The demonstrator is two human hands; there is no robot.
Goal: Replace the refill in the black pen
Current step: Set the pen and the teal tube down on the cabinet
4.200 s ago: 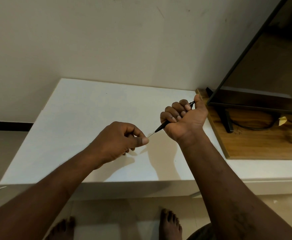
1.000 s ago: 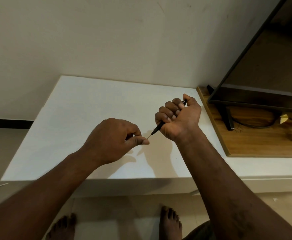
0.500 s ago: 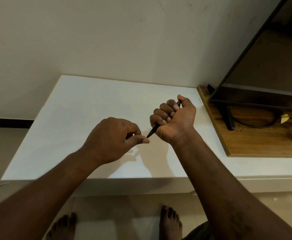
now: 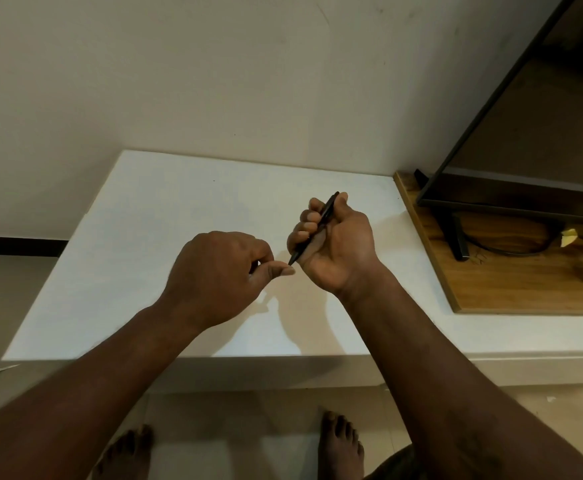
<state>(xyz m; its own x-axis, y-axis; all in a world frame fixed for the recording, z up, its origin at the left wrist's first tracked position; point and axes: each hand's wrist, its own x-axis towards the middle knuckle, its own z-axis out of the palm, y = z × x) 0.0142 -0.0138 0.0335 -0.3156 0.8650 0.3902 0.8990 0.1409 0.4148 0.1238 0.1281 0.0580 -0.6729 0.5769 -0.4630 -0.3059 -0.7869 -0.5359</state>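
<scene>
A white table spans the left; a wooden board lies right. The left hand is pinched closed beside the black pen tip. The right hand grips the pen, loosely curled, above the table.

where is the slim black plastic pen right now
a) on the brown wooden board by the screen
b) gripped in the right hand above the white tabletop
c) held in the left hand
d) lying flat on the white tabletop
b: the slim black plastic pen lies across the palm of the right hand, fingers curled round it, its tip pointing at the pinched left hand.
</scene>
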